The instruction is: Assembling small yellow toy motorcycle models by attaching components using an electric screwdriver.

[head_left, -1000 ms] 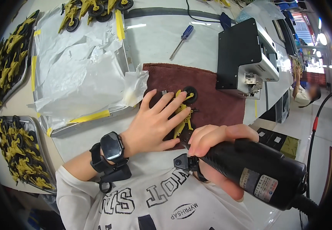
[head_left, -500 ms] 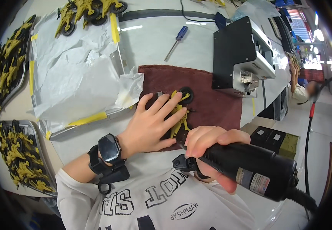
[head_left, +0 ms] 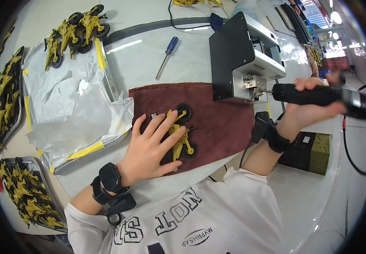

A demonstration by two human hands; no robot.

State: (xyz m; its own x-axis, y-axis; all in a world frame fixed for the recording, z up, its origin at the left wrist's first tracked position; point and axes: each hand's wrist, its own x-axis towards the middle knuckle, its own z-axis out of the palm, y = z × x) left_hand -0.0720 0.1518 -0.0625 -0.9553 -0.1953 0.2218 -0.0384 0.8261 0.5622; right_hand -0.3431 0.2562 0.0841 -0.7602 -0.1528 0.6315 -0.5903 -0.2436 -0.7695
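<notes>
My left hand [head_left: 145, 149] lies with spread fingers over a yellow toy motorcycle [head_left: 181, 142], pressing it onto a maroon cloth [head_left: 221, 131]. The toy's two black wheels show beyond my fingertips; part of its body is hidden under the hand. Out to the right, my right hand [head_left: 302, 115] is wrapped round a black electric screwdriver [head_left: 295, 94]. The tool is roughly level, and its thin bit reaches the metal outlet on the front of a black and silver screw feeder [head_left: 229, 63]. Whether a screw is on the bit is too small to tell.
A blue-handled screwdriver [head_left: 167, 57] lies beyond the cloth. On the left stands a paper-lined tray [head_left: 71, 154] with yellow tape and several toy motorcycles [head_left: 77, 34] at its far end. Two more trays of yellow parts [head_left: 26, 192] sit further left. A black box [head_left: 301, 152] stands lower right.
My right hand has carried the electric screwdriver from the toy motorcycle up and right to the screw feeder. My left hand stays on the toy; the whole view has shifted somewhat.
</notes>
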